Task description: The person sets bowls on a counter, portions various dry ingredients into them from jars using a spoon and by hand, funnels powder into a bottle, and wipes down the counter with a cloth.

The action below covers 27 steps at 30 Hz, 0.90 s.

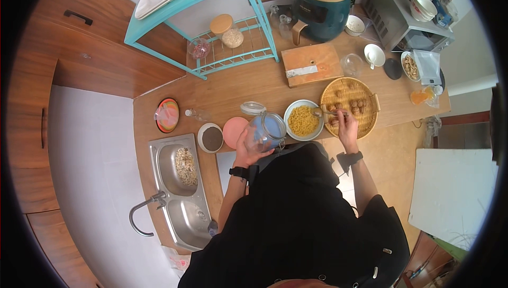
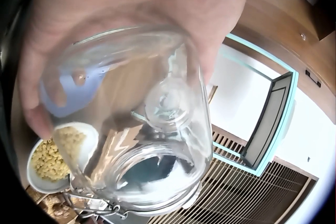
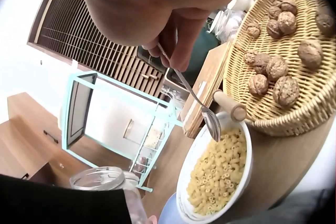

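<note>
My left hand grips a clear glass jar round its body. The jar is tilted with its mouth toward the macaroni bowl side, and its clip lid hangs open on the wire hinge. No food shows inside it in the left wrist view. Between thumb and fingers, my right hand pinches a metal spoon. The spoon's head points down, over the edge of a white bowl full of dry macaroni. Something blue shows through the jar's glass.
Right of the bowl stands a wicker basket with walnuts. A pink plate and a bowl of dark grains lie left, before the sink. Behind are a wooden box, a turquoise rack and an air fryer.
</note>
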Tool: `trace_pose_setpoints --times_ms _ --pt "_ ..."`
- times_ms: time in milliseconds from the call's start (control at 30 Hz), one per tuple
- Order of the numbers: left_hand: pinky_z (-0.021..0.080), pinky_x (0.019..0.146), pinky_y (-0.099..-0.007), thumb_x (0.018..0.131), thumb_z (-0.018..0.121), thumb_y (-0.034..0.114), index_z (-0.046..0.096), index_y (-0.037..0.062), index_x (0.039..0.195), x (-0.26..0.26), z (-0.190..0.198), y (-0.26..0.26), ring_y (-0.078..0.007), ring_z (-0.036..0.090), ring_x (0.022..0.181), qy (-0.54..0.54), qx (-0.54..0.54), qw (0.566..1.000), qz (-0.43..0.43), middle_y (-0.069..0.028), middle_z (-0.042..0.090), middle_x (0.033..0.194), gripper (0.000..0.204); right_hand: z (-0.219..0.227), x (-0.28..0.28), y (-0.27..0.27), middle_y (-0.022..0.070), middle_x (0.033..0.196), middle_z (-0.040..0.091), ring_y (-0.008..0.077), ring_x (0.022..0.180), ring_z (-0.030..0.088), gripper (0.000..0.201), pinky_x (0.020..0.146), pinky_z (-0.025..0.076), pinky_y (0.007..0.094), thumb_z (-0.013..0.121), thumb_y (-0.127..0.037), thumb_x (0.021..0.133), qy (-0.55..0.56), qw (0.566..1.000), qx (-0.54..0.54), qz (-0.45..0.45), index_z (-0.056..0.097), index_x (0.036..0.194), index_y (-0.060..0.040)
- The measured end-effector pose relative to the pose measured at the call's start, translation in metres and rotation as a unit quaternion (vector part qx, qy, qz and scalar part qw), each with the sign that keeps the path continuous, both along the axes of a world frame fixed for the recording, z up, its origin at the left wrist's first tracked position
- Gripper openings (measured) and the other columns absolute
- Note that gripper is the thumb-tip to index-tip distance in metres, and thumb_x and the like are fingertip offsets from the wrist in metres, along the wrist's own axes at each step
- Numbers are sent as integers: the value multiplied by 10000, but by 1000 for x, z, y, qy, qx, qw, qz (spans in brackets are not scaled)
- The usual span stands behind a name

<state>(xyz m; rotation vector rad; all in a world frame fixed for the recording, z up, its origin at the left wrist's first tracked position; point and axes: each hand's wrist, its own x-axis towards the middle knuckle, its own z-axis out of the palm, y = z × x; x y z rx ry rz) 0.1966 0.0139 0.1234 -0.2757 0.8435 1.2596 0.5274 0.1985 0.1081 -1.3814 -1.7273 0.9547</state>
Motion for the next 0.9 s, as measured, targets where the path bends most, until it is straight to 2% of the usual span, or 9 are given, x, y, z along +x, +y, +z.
trace_pose_setpoints --times_ms 333,433,500,567,700,733,800,833,900 --pt "366 1018 -680 919 379 664 398 273 1467 2 0 -11 -486 431 1325 6 116 993 -10 -161 448 1490 674 -55 -9 8 98 882 709 135 674 665 302 612 526 256 646 -208 975 207 946 -250 -20 658 1126 53" --pt "373 1020 -690 940 377 619 401 263 1462 7 12 -10 -465 437 1330 -44 163 986 -2 -165 441 1489 633 -31 -12 8 108 989 673 127 659 610 411 591 504 272 669 -214 958 197 954 -204 -101 575 1256 54" --pt "384 1032 -687 958 374 585 400 219 1468 21 27 -3 -456 447 1326 49 154 981 106 -200 439 1476 628 -29 -9 11 108 1068 637 126 660 559 472 594 483 285 669 -197 955 78 977 -20 -200 505 1331 38" --pt "388 1039 -683 962 380 576 387 195 1479 19 27 -5 -459 449 1323 -1 155 983 103 -211 433 1474 643 -4 -19 11 95 990 657 137 719 587 377 640 490 283 655 -183 962 85 967 68 -230 565 1264 25" --pt "365 1070 -690 993 367 500 346 108 1501 7 33 0 -462 392 1374 -73 186 979 30 -212 382 1507 643 34 -73 3 101 984 692 158 871 641 289 778 510 288 586 -222 1012 131 984 -84 85 628 1173 14" --pt "400 1025 -701 975 394 537 301 101 1526 5 42 5 -485 391 1367 -24 183 983 -11 -218 370 1520 708 48 -94 1 118 1005 707 178 926 656 356 828 516 303 578 -284 1017 151 961 -154 173 615 1220 6" --pt "423 991 -705 968 408 546 275 102 1538 -3 51 8 -500 398 1356 -51 216 973 -56 -225 362 1526 734 65 -130 -1 126 1130 691 188 1057 645 511 959 489 322 476 -424 1049 280 824 -418 260 566 1295 15" --pt "446 957 -709 960 422 555 250 103 1549 -6 56 8 -515 405 1346 -80 247 961 -96 -231 354 1533 762 74 -145 -3 126 1130 691 188 1057 645 511 959 489 322 476 -424 1049 282 823 -417 262 566 1295 15" --pt "461 926 -712 957 434 559 237 109 1554 -5 70 9 -530 411 1333 -47 254 960 -110 -236 349 1536 773 96 -170 -3 125 1224 658 207 1135 619 604 1027 462 347 381 -481 1064 438 664 -527 298 498 1362 32"
